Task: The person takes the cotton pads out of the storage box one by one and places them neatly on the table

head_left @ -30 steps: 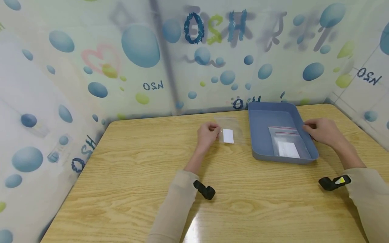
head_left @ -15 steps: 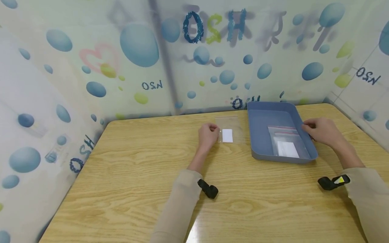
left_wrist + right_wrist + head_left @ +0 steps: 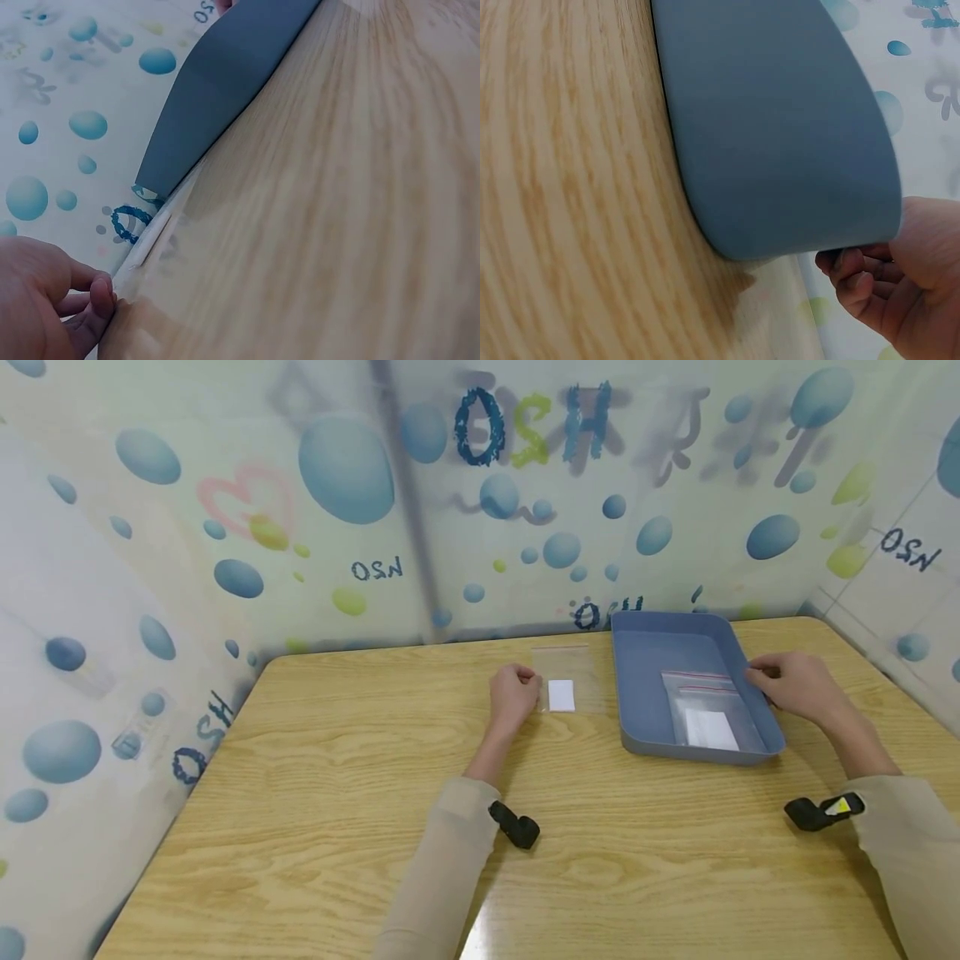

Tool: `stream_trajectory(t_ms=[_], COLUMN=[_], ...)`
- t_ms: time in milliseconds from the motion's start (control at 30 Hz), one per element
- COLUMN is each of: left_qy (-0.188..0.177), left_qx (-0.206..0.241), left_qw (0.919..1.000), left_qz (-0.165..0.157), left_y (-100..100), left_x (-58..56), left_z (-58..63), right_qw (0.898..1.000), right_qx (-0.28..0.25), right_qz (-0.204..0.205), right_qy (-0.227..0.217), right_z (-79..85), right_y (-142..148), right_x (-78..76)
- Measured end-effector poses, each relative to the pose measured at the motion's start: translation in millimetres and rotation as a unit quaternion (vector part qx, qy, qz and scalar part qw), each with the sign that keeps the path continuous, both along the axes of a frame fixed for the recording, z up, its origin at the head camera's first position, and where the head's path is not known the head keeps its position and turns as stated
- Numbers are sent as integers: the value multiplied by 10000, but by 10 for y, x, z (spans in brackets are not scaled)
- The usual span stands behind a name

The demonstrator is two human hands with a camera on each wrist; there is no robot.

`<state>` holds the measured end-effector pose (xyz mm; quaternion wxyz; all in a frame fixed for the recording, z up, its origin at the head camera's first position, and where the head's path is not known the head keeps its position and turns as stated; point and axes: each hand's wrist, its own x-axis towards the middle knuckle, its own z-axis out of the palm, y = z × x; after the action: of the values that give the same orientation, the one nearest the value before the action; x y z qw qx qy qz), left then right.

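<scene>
My left hand (image 3: 513,695) pinches the left edge of a clear zip-lock bag (image 3: 587,670) lying on the table, with a small white rectangle (image 3: 561,696) showing in its lower left part. In the left wrist view, thumb and fingertips (image 3: 103,294) meet at the bag's edge. Just right of this bag stands a blue-grey plastic tray (image 3: 648,647). My right hand (image 3: 801,685) grips the tray's right rim, its fingers (image 3: 855,289) curled beneath the edge in the right wrist view. Inside the tray, overlapping zip-lock bags (image 3: 738,718) with red seal lines lie toward the front right, white rectangles in them.
The wood-grain table (image 3: 337,793) reaches back to a patterned curtain (image 3: 450,510) printed with blue bubbles. Tray and bag are near the table's far edge. A black camera (image 3: 516,825) sits at the left wrist, another camera (image 3: 821,812) at the right.
The bag at my left hand has turned slightly and its white rectangle now lies straighter. My left hand has shifted a little to the right. My right hand and the tray have stayed in place.
</scene>
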<state>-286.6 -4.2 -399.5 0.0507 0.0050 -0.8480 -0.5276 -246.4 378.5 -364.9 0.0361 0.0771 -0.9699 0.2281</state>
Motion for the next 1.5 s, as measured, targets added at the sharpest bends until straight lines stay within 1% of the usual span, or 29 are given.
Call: stream_trajectory(t_ms=[133,333,533,600,800,1000,1233,1500], left_qy=[-75,-285,-300,-265,-105,-38,75,121], left_qx=[72,332,402,366,64,125,-17,-4], left_qw=[9999,9990,9987,9990,9999,9998,9995,9987], left_qz=[-21,-72,-89,-69,-66,-142,-306,-493], left_y=[-10,-49,-71,-73,-56,-13,53,125], left_x=[-2,-9,-3,2,32,79,138,179], left_z=[9,27,69,87,154,227,316,411], right_qw=[10000,10000,10000,10000,9999,9997,9998,9997], right_qx=[6,23,15,19,69,89,97,113], right_qz=[-2,12,12,21,19,17,13,25], right_qy=[16,32,60,62,143,215,189,208], right_z=[-3,-2,-6,-11,-23,-26,-22,-26], right_y=[5,-5,-18,-17,-9,-17,-27,-26], right_x=[3,8,13,11,8,10,3,-3])
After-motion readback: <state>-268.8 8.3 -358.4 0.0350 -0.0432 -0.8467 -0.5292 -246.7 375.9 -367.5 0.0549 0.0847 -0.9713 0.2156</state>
